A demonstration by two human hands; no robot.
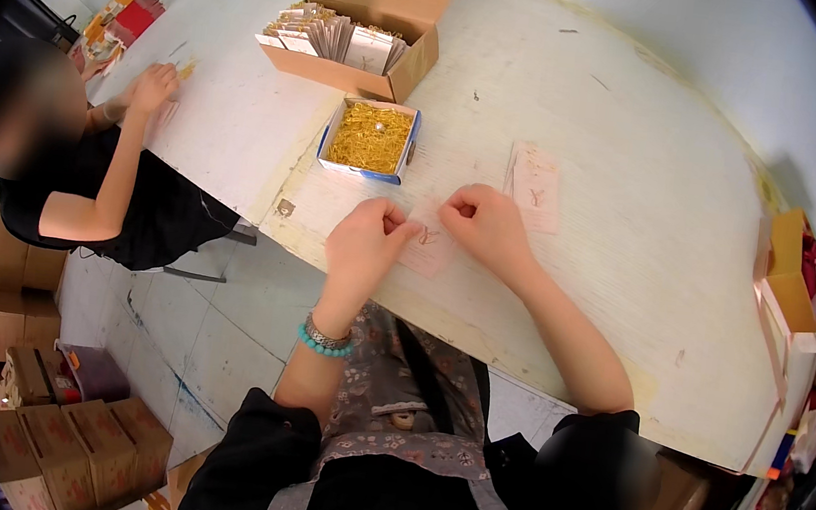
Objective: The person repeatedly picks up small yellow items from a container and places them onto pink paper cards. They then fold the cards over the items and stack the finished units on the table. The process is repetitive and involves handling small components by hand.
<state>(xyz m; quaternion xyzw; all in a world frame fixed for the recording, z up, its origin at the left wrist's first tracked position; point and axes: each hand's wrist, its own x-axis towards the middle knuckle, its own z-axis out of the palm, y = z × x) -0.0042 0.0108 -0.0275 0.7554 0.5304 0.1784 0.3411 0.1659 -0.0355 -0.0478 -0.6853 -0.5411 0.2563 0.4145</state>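
Observation:
My left hand (365,242) is closed in a pinch, thumb and forefinger at the upper left of a small pale pink card (426,254) on the table. Opposite, my right hand (488,226) has its fingers curled in a pinch near the card's upper right. Whatever either pinch holds is too small to make out. A letter-like mark shows on the card. Farther right lies a small stack of similar pink cards (536,191). Beyond my hands stands a blue and white box (386,177) full of small gold-coloured pins (366,139), with a small round white piece on top.
An open cardboard box (407,84) packed with carded pieces stands at the back of the white table (625,290). On the left a co-worker (98,190) handles small things at the table. An orange-yellow box (791,269) sits at the right edge. Cartons (68,453) stand on the floor, lower left.

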